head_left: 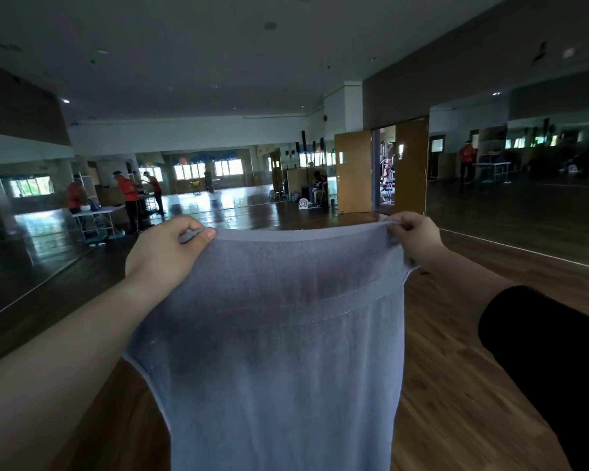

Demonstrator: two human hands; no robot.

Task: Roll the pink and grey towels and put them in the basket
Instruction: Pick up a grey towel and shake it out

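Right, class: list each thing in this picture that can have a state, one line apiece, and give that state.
grey towel: unrolled, hanging spread out in the air, held up by its top edge.
left hand: pinches the towel's top left corner.
right hand: pinches the towel's top right corner.
wooden door: open, across the room.

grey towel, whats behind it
The grey towel, held up by the left hand and right hand at its top corners, hides whatever lies straight behind it. Only wooden floor shows beside it and an open door above its edge.
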